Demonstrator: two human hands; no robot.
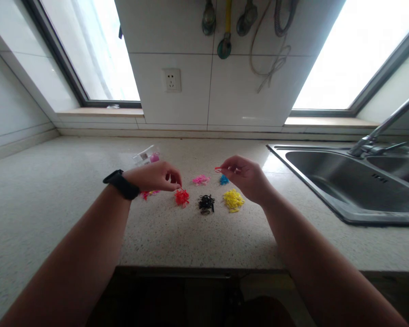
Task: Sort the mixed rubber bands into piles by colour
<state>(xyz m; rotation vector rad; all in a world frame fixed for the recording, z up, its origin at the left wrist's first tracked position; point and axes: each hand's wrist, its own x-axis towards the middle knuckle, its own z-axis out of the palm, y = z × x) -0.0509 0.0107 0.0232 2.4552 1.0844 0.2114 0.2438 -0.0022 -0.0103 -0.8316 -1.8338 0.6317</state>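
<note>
Small elastic hair ties lie on the counter in piles sorted by colour. My left hand (163, 175), closed in a pinch, is right above the red pile (182, 198), and a red strand shows at its fingertips. A thin red hair tie (218, 170) sticks out from the pinched fingers of my right hand (241, 175), which is raised over the blue pile (224, 180) and partly hides it. Between the hands are the pink pile (201, 180) and the black pile (206, 202). The yellow pile (233, 200) is below my right hand. A mixed-colour pile (146, 195) is mostly hidden behind my left wrist.
A clear plastic bag (146, 156) with something pink in it lies behind my left hand. The speckled counter (197, 240) ends at a front edge near me. To the right are a steel sink (327, 181) and a faucet (368, 143). A tiled wall with a socket (171, 81) stands behind.
</note>
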